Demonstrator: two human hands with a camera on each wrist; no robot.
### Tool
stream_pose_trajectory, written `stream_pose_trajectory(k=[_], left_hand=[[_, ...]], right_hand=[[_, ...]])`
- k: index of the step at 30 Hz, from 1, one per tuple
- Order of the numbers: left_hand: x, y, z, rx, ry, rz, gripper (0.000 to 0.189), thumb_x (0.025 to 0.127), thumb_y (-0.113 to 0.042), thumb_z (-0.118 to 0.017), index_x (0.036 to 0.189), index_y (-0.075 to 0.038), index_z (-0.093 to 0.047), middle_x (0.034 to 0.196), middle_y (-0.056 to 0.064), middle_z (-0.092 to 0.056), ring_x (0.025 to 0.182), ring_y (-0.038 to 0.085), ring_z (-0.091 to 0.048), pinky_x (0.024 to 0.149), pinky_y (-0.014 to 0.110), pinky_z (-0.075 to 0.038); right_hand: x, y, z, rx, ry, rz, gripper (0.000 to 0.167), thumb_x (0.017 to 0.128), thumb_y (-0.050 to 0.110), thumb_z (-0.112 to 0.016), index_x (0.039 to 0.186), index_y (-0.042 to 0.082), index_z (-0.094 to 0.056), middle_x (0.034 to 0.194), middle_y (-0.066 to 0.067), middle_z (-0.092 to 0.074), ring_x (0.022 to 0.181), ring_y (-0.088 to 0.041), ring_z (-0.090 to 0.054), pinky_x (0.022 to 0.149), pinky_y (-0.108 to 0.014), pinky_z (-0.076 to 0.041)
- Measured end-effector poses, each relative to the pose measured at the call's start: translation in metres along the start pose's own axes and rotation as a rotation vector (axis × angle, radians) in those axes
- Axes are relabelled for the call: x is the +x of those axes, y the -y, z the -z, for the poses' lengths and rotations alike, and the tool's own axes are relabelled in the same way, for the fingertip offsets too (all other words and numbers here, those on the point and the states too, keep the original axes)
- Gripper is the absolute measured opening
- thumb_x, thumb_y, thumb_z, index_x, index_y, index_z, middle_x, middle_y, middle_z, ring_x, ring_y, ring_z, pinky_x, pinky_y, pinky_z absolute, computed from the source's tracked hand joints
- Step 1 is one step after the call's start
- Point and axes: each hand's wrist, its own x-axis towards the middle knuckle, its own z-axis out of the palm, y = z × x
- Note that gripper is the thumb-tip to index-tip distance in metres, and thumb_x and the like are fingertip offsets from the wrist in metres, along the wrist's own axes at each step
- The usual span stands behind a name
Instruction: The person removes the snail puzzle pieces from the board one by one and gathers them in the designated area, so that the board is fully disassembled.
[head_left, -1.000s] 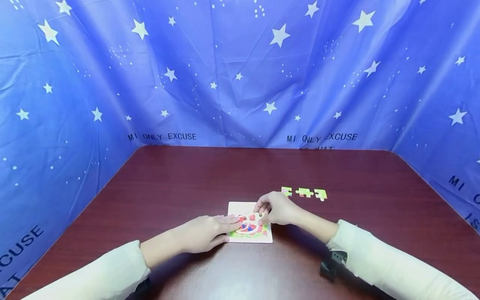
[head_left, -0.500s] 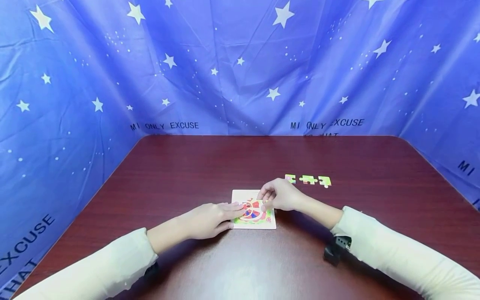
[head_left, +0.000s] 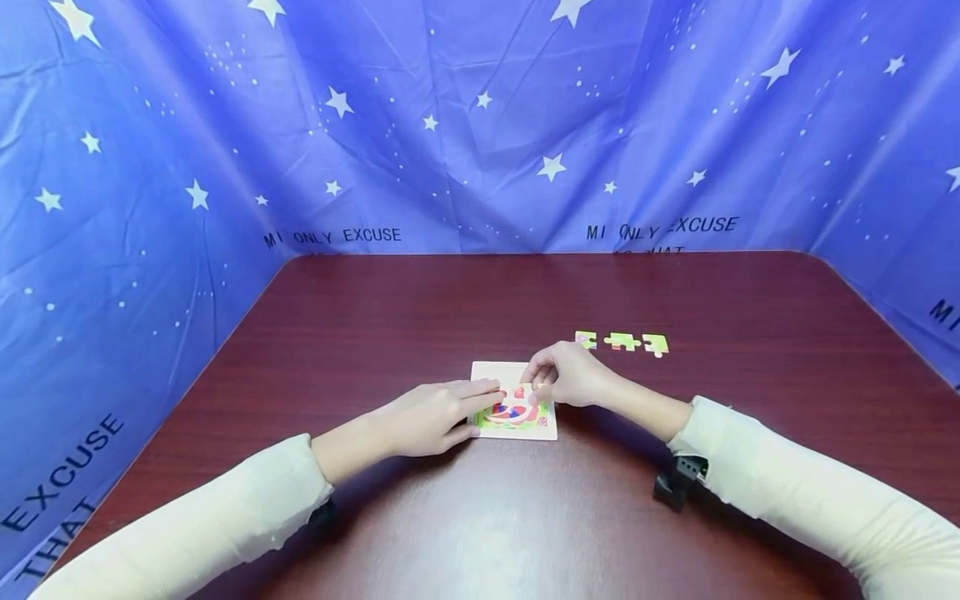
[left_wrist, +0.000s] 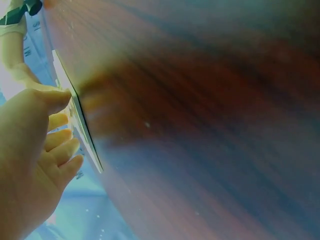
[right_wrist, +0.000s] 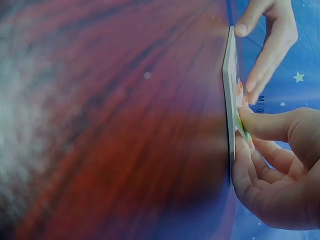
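A square picture puzzle board (head_left: 517, 434) with a pale border lies on the table, printed in red, blue and green. My left hand (head_left: 433, 414) rests on its left side with fingers extended over the picture. In the left wrist view, the left thumb (left_wrist: 56, 101) touches the board's near edge. Over the board's right part, my right hand (head_left: 576, 375) pinches a puzzle piece (right_wrist: 242, 126) between thumb and fingers. That piece is tilted against the board, its green part showing in the right wrist view; the fingers hide most of it.
Behind the right hand lie three loose puzzle pieces in a row: a left one (head_left: 584, 338), a middle one (head_left: 622, 342) and a right one (head_left: 656, 344). The dark red wooden table (head_left: 420, 308) is enclosed by a blue star-printed curtain (head_left: 480, 167).
The head view has tipped down, so the whole scene sits higher in it. Both hands stay at the board; the right fingers shift slightly with the pinched puzzle piece.
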Motion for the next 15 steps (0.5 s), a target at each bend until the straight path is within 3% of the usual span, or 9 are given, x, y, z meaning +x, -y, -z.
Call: stream_pose_trajectory(k=[8, 15], left_hand=[[0.0088, -0.0019, 0.0007, -0.005, 0.042, -0.043, 0.049, 0.097, -0.024, -0.055, 0.143, -0.012, -0.047, 0.15, 0.005, -0.046, 0.139, 0.018, -0.044, 0.107, 0.034, -0.045], [0.0073, -0.002, -0.0014, -0.03, 0.073, -0.028, 0.049, 0.098, -0.024, -0.053, 0.145, -0.013, -0.044, 0.151, 0.006, -0.044, 0.14, 0.019, -0.043, 0.107, 0.035, -0.046]], right_hand=[[0.0028, -0.0002, 0.0031, -0.011, 0.004, -0.008, 0.012, 0.072, 0.002, -0.078, 0.083, 0.005, -0.074, 0.069, -0.001, -0.067, 0.062, -0.004, -0.056, 0.061, -0.016, -0.049], [0.003, -0.0023, -0.0009, -0.012, -0.009, -0.009, 0.012, 0.072, 0.004, -0.079, 0.084, 0.005, -0.075, 0.07, -0.002, -0.069, 0.062, -0.003, -0.057, 0.061, -0.017, -0.05]])
